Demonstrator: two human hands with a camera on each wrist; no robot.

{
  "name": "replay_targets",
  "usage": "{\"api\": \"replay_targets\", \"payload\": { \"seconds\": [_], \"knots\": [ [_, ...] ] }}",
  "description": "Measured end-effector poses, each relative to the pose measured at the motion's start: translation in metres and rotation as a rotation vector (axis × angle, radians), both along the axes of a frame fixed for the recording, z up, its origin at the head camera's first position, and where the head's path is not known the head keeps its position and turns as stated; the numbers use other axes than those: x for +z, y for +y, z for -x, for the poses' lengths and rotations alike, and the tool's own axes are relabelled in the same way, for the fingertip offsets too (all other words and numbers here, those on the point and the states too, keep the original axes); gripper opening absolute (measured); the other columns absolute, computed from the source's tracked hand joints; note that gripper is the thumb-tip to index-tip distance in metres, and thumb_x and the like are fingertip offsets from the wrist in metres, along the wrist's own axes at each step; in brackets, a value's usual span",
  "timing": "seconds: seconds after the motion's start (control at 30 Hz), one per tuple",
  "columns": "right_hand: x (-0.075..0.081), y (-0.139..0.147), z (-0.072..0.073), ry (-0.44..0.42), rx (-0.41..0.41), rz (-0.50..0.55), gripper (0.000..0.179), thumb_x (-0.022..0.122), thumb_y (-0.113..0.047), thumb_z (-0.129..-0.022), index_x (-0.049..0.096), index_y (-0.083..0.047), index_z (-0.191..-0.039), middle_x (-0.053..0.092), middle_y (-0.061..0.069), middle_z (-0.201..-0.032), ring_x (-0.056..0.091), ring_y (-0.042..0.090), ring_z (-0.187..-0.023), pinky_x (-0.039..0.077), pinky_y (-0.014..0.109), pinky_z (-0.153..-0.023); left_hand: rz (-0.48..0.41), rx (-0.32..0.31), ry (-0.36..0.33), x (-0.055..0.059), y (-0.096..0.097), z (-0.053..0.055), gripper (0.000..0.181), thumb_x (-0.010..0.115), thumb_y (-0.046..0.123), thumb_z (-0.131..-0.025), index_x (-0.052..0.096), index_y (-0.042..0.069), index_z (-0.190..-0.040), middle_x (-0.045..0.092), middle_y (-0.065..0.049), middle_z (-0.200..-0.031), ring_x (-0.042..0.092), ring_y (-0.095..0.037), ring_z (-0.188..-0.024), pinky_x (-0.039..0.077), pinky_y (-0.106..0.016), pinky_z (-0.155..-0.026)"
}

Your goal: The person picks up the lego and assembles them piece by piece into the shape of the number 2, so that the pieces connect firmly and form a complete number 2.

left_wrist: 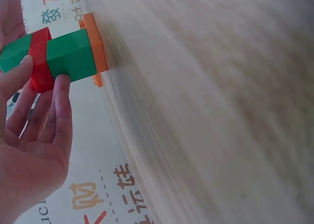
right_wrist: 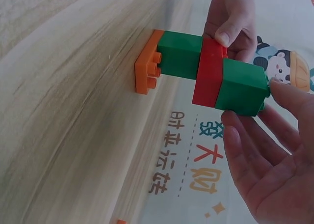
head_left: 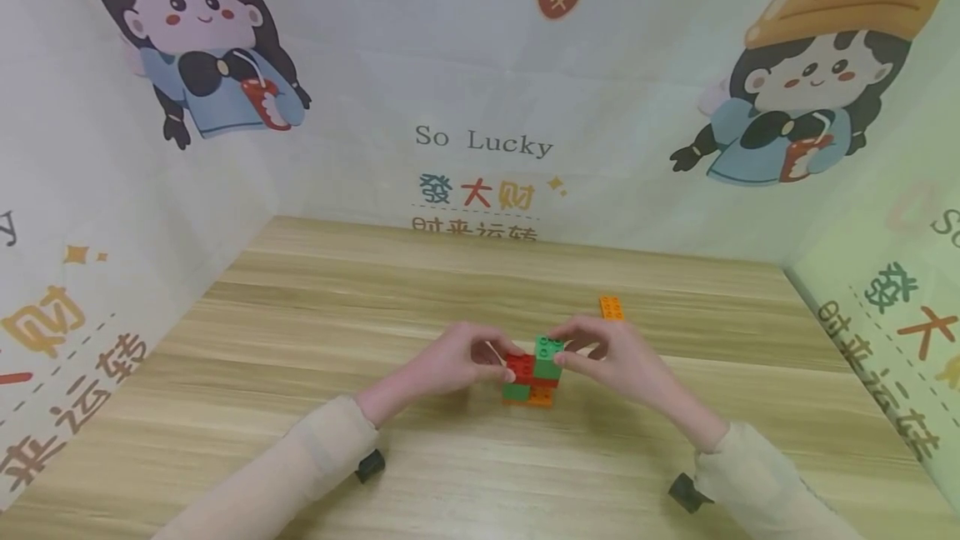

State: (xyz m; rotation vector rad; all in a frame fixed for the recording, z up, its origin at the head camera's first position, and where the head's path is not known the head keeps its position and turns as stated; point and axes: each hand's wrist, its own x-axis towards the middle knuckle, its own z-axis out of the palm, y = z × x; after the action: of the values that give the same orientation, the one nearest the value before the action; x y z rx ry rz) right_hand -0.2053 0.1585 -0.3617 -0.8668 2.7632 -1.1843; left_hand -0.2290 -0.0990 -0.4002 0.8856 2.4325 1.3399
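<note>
A small stack of toy building bricks stands on the table. At its base is an orange plate brick (head_left: 541, 397), studs showing on one side. A lower green brick (right_wrist: 180, 54) sits on that plate, with a flat red brick (right_wrist: 209, 74) across it. On the red brick's right end is an upper green brick (head_left: 548, 363). My left hand (head_left: 461, 358) pinches the red brick's left end, one fingertip against the lower green brick in the left wrist view. My right hand (head_left: 618, 357) holds the upper green brick between thumb and fingers.
Another orange studded brick (head_left: 611, 307) lies on the wooden table (head_left: 337, 298) behind my right hand, partly covered by it. Printed cloth walls (head_left: 360, 107) enclose the table at the back and both sides. Dark wrist-worn pieces (head_left: 371, 466) show beneath the sleeves.
</note>
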Motion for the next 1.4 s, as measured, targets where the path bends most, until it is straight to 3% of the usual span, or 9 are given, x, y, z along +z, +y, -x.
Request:
{"api": "replay_targets", "payload": {
  "seconds": [0.3, 0.73, 1.03, 1.4],
  "knots": [
    [0.005, 0.01, 0.011, 0.051, -0.052, 0.043, 0.033, 0.071, -0.014, -0.091, 0.066, -0.011, -0.123, 0.071, 0.007, -0.121, 0.07, 0.021, -0.101, 0.058, 0.022, -0.079, 0.001, 0.014, -0.004, 0.0, 0.0, -0.002, 0.028, 0.078, 0.013, -0.084, 0.072, 0.009, -0.111, 0.074, -0.008, -0.105, 0.069, -0.011, -0.085, 0.057, -0.019, -0.08],
    [0.01, 0.029, 0.039, 0.076, -0.116, 0.086, 0.036, 0.069, -0.014, -0.093, 0.063, -0.009, -0.128, 0.069, 0.013, -0.124, 0.069, 0.028, -0.104, 0.059, 0.023, -0.078, 0.013, 0.033, -0.026, 0.001, 0.0, -0.002, 0.029, 0.078, 0.015, -0.084, 0.072, 0.01, -0.112, 0.074, -0.006, -0.104, 0.068, -0.009, -0.085, 0.057, -0.02, -0.079],
    [0.0, 0.044, 0.057, 0.117, -0.213, 0.059, 0.038, 0.067, -0.018, -0.094, 0.062, -0.007, -0.13, 0.066, 0.017, -0.128, 0.067, 0.032, -0.108, 0.058, 0.048, -0.086, 0.01, 0.013, -0.022, -0.001, 0.0, -0.001, 0.029, 0.078, 0.015, -0.084, 0.071, 0.01, -0.112, 0.074, -0.007, -0.106, 0.069, -0.01, -0.086, 0.058, -0.02, -0.081],
    [-0.013, 0.055, 0.075, 0.089, -0.278, 0.023, 0.043, 0.068, -0.017, -0.094, 0.058, -0.004, -0.134, 0.061, 0.022, -0.135, 0.062, 0.039, -0.114, 0.056, 0.054, -0.09, 0.01, 0.022, -0.02, 0.001, 0.0, -0.002, 0.028, 0.078, 0.014, -0.084, 0.072, 0.01, -0.111, 0.074, -0.007, -0.106, 0.069, -0.011, -0.086, 0.057, -0.018, -0.08]
  ]
}}
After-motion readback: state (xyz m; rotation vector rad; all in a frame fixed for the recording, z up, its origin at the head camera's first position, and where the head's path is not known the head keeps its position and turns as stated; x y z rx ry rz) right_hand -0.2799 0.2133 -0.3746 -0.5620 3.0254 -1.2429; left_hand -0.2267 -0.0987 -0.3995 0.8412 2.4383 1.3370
